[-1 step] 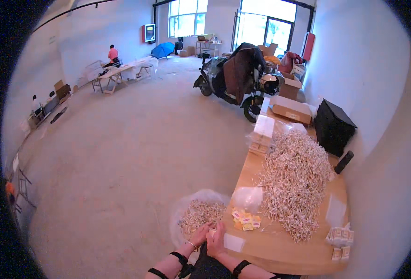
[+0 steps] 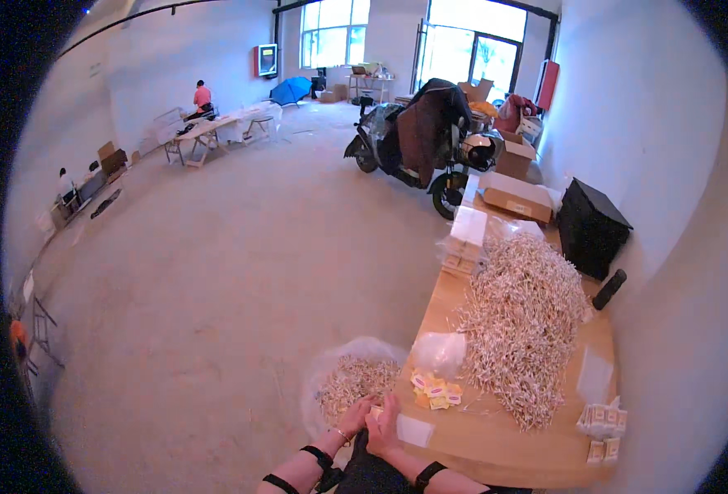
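In the head view, your left hand [image 2: 354, 417] and your right hand [image 2: 384, 430] meet to the left of and nearer to you than the heap of thin sticks [image 2: 525, 329] on the worktop [image 2: 496, 453]. The fingers of both hands are closed on a small pale piece [image 2: 376, 410], which sits between them, well apart from the heap; it is too small and covered for you to tell its kind.

Left of the heap, beyond your left hand and off the worktop's edge, a clear plastic bag [image 2: 312, 393] holds more sticks. Yellow and white cards [image 2: 436, 392] lie together near the heap's left side, with a puffed plastic pouch [image 2: 441, 353] just behind them. A white sheet [image 2: 415, 431] lies nearer to you than the heap, just beside your right hand. To the heap's right you have another pale sheet [image 2: 595, 375] and, closer to you, wrapped small packs [image 2: 603, 417].

Behind the heap stand a stack of white boxes [image 2: 467, 230] on its left and a black box [image 2: 592, 229] on its right, with an open cardboard box [image 2: 516, 198] farther back. Well beyond the heap, to its left, is a covered scooter [image 2: 417, 140].
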A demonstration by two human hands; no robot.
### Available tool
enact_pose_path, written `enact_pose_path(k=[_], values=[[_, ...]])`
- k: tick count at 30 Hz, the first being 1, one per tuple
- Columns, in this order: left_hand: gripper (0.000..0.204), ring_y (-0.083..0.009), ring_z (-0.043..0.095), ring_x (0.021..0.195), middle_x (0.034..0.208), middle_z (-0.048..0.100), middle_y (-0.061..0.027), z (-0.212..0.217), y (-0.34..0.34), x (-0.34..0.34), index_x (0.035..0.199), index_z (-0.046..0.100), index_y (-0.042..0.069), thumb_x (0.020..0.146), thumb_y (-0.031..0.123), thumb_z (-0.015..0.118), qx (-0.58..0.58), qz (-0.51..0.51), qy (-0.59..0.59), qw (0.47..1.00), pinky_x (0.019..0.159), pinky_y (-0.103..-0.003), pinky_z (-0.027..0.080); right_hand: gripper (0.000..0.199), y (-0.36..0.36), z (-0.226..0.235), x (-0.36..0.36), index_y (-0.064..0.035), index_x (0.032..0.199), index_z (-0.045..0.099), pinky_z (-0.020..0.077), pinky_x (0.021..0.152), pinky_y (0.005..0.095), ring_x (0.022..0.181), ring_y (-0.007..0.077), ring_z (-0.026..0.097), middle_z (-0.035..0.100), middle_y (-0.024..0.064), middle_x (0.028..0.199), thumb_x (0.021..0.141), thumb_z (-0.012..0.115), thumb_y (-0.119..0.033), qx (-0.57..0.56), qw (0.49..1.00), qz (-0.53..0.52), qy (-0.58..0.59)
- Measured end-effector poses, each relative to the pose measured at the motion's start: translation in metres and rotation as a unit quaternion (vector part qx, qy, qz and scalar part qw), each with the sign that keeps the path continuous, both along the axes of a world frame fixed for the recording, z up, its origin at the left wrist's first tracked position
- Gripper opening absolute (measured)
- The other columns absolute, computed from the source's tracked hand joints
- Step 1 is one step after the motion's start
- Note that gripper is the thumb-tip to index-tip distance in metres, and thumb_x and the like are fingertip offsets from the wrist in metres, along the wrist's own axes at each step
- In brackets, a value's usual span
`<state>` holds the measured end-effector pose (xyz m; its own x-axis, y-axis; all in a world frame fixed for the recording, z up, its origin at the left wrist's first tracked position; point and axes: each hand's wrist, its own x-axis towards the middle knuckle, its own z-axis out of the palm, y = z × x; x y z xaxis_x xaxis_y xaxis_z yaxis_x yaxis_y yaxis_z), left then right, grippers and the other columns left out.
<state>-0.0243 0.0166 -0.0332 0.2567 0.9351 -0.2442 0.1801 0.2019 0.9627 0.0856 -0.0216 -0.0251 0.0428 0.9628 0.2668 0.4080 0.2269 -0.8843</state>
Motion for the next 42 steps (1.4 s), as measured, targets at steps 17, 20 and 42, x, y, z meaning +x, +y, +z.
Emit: enact_pose_path(k=[17, 20, 42], values=[[0.045, -0.0372, 0.041, 0.121, 0.125, 0.046, -0.0212, 0.008, -0.063, 0.098, 0.122, 0.045, 0.000, 0.080, 0.014, 0.055, 0.435, -0.129, 0.241, 0.858, 0.104, -0.044, 0.032, 0.045, -0.027, -0.017, 0.228, -0.0044, 0.124, 0.044, 0.0287, 0.103, 0.0457, 0.122, 0.0340, 0.035, 0.043, 0.0141, 0.127, 0.083, 0.052, -0.023, -0.019, 0.879, -0.084, -0.468], [0.045, -0.0374, 0.042, 0.120, 0.125, 0.046, -0.0209, 0.001, -0.074, 0.124, 0.123, 0.044, 0.001, 0.080, 0.012, 0.054, 0.447, -0.193, 0.249, 0.838, 0.101, -0.043, 0.036, 0.045, -0.050, -0.016, 0.227, -0.0033, 0.125, 0.046, 0.0257, 0.106, 0.0442, 0.125, 0.0339, 0.034, 0.041, 0.0156, 0.132, 0.086, 0.048, -0.024, -0.020, 0.896, -0.077, -0.436], [0.049, -0.0359, 0.043, 0.117, 0.126, 0.046, -0.0205, 0.013, -0.069, 0.172, 0.124, 0.044, 0.002, 0.077, 0.016, 0.053, 0.413, -0.166, 0.319, 0.837, 0.098, -0.044, 0.036, 0.041, -0.080, 0.006, 0.225, 0.0053, 0.114, 0.049, 0.0276, 0.106, 0.0453, 0.123, 0.0406, 0.035, 0.044, 0.0243, 0.125, 0.077, 0.053, -0.013, 0.028, 0.926, -0.110, -0.360]])
